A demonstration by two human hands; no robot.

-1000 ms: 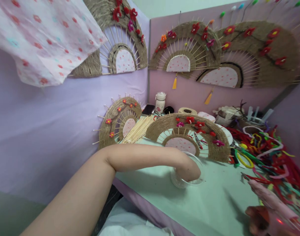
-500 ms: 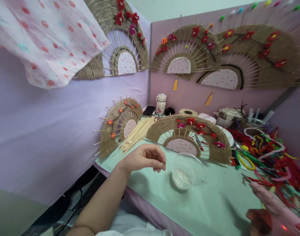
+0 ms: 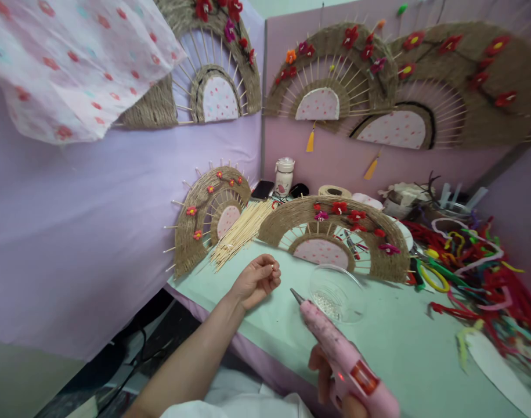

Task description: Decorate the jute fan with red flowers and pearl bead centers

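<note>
While left hand (image 3: pixel 257 283) pinches one bead (image 3: pixel 273 266) | right hand (image 3: pixel 322 370): one glue gun (image 3: pixel 340 352)

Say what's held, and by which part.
The right hand grips a pink plastic glue gun by its handle. The left hand pinches a tiny whitish bead between fingertips; exactly where is too small to tell.

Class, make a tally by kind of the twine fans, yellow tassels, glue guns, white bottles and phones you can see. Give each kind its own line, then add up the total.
Twine fans: 5
Yellow tassels: 2
Glue gun: 1
White bottle: 1
Phone: 1
Total: 10
</note>
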